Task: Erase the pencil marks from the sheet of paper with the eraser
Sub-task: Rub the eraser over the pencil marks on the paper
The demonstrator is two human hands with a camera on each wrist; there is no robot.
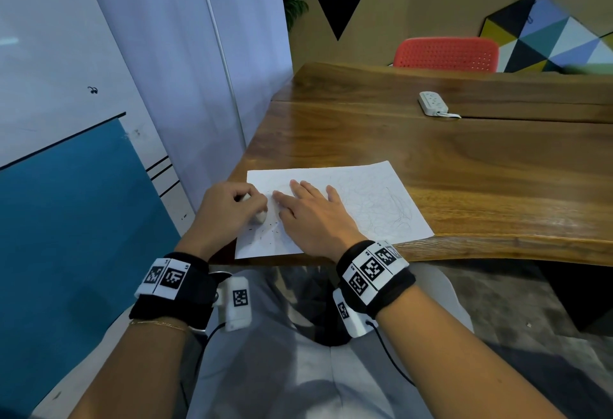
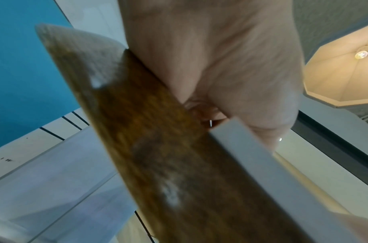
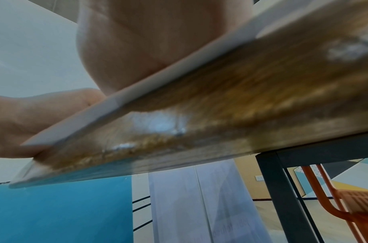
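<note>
From the head view, a white eraser (image 1: pixel 260 217) is gripped in the curled left hand (image 1: pixel 229 209) on the left part of the sheet of paper (image 1: pixel 361 206), which is pressed to the wooden table (image 1: pixel 464 160) by the flat, straight-fingered right hand (image 1: pixel 311 213). In the left wrist view only a blurred palm (image 2: pixel 220 57) above the table edge is seen; in the right wrist view the paper's edge (image 3: pixel 120 102) is seen under the hand.

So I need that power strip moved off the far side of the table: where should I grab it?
Grip the power strip across its long sides at mid-body, coming from above. It lies flat on the table, long and narrow, with its cable leaving the near end, so avoid that end.
</note>
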